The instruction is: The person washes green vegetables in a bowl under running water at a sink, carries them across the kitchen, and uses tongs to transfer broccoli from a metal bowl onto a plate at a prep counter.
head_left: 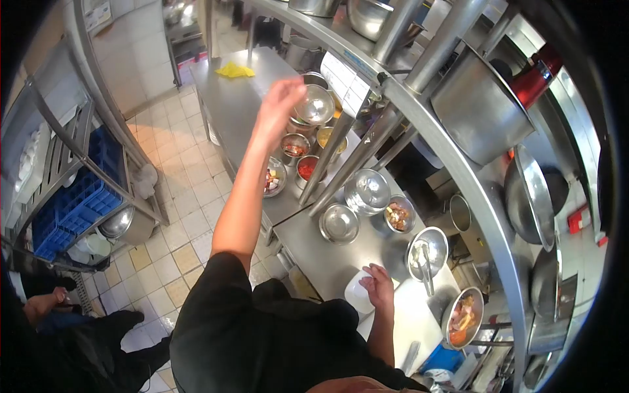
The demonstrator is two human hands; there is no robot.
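My left hand (282,99) is stretched far forward at the left rim of a shiny metal bowl (315,105). Its fingers are smeared by motion, so any grip on the rim is unclear. Below that bowl stand containers of red food (306,168) and reddish pieces (294,146). Close to my body, my right hand (378,285) hovers over the right edge of a white dish (358,292), fingers apart and holding nothing. A metal bowl with white food (419,254) and a utensil in it stands to the right of this hand.
A yellow cloth (234,70) lies on the far counter. Bowls of mixed food (399,215) and meat pieces (464,319) stand at the right. A knife (411,357) rests on the white board (409,313). Overhead, a metal shelf (452,147) crosses. Another person's hand (59,295) shows lower left.
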